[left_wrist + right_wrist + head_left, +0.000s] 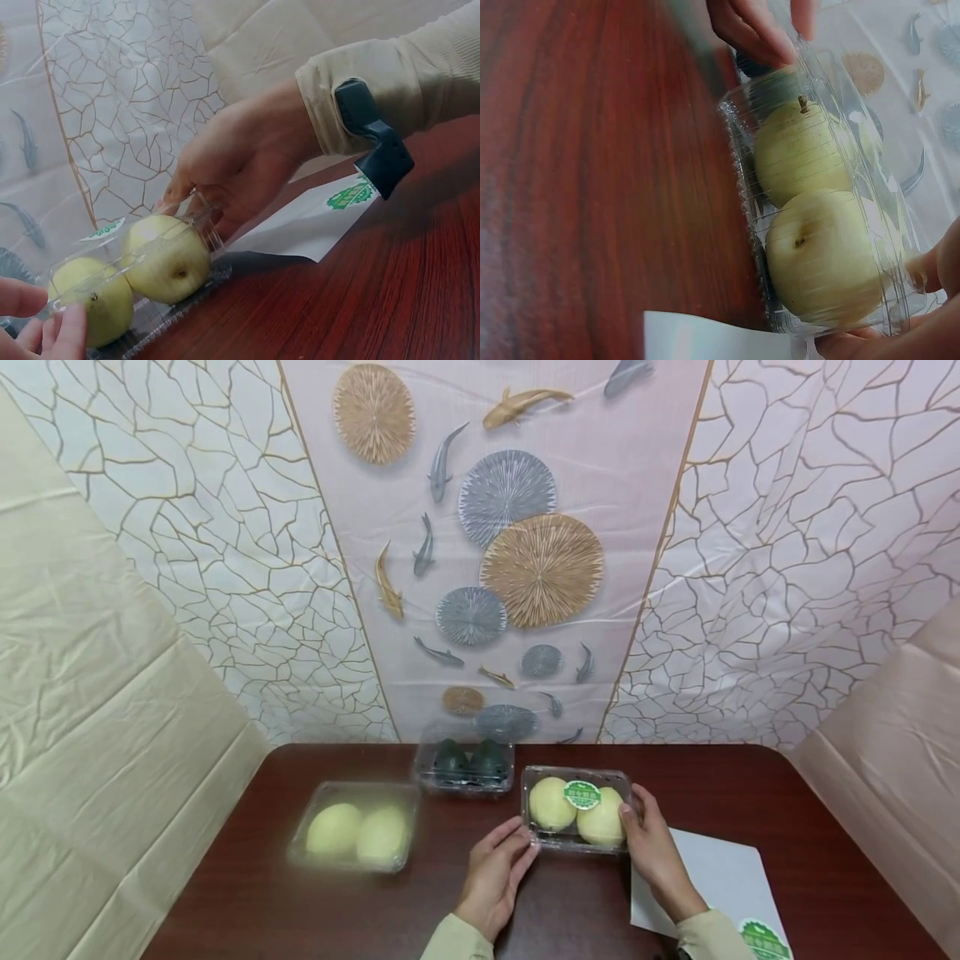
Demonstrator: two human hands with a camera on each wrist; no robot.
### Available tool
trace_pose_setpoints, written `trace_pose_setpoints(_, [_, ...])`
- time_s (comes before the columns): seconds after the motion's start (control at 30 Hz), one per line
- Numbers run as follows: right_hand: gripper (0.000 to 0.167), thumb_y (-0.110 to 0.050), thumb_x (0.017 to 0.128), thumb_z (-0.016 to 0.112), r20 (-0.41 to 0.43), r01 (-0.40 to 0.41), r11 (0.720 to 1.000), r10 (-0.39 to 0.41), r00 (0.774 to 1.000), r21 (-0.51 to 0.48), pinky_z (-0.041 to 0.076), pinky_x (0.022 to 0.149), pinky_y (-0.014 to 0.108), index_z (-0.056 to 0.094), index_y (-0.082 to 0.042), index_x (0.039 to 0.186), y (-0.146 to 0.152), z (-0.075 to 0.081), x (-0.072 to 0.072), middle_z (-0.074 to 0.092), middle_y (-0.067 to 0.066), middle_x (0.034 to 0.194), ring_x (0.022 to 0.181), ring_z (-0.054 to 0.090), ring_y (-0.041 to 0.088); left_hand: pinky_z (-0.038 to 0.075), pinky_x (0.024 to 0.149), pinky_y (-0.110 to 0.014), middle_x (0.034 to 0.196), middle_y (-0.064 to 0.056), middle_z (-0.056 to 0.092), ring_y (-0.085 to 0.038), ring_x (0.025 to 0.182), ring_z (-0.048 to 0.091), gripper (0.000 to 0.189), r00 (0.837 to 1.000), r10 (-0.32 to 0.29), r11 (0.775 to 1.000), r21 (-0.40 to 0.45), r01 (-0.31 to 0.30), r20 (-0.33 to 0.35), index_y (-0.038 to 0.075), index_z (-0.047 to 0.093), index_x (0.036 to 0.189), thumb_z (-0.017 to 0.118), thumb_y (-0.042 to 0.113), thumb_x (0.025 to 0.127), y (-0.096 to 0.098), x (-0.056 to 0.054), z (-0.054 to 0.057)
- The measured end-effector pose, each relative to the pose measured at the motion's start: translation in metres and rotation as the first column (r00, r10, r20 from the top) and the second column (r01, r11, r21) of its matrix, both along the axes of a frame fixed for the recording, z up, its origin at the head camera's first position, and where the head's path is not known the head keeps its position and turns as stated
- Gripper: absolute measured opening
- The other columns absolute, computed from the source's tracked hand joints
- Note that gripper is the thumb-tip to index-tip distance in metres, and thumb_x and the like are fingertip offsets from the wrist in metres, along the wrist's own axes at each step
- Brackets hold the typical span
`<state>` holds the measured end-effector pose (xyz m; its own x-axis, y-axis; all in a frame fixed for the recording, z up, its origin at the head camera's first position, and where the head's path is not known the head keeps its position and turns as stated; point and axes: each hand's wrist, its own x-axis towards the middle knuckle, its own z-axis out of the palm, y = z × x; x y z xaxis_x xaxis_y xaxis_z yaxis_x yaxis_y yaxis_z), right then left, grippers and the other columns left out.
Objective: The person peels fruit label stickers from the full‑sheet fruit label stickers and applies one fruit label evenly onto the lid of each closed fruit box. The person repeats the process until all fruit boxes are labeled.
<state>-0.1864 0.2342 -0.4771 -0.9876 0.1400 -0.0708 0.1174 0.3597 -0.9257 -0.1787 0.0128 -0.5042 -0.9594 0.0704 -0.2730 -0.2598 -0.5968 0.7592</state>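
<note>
A clear plastic clamshell box (551,842) holds two pale yellow-green pears (166,259), with a green and white sticker (582,794) on its lid. My right hand (654,847) grips the box's right end, thumb on top and fingers round the far side. At the near left corner, my left hand (498,872) pinches the edge between thumb and fingers. In the right wrist view, the pears (829,255) show through the ribbed side wall, and left fingertips (769,41) are right at the far end.
To the left stands another clear box (322,793) with two yellow-green fruits. A box (465,783) with two dark green fruits is at the table's back edge. A white sheet (708,877) bearing a green sticker (763,941) lies under my right forearm. Fabric walls enclose the brown table (360,918).
</note>
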Motion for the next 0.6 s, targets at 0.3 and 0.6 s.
trace_pose_setpoints(0.3, [0.063, -0.019, 0.116, 0.033, 0.010, -0.013, 1.000, 0.013, 1.000, 0.001, 0.024, 0.124, 0.063, 0.002, 0.009, 0.164, 0.005, -0.003, -0.008, 0.014, 0.042, 0.165, 0.155, 0.016, 0.054, 0.061, 0.094, -0.032, 0.106, -0.011, 0.067, -0.014, 0.093, 0.069, 0.040, 0.999, -0.033, 0.999, -0.018, 0.034, 0.041, -0.016, 0.054, 0.137, 0.065, 0.001, 0.102, 0.002, -0.001, -0.001])
trace_pose_setpoints(0.6, [0.064, -0.021, 0.117, 0.031, 0.022, -0.021, 0.999, 0.021, 1.000, -0.027, 0.026, 0.124, 0.063, 0.000, 0.008, 0.165, 0.007, 0.001, -0.012, 0.016, 0.041, 0.165, 0.155, 0.019, 0.052, 0.062, 0.090, -0.032, 0.099, -0.010, 0.072, -0.016, 0.092, 0.073, 0.038, 0.998, -0.049, 0.998, -0.034, 0.051, 0.042, -0.015, 0.057, 0.133, 0.066, 0.007, 0.104, 0.005, -0.004, -0.005])
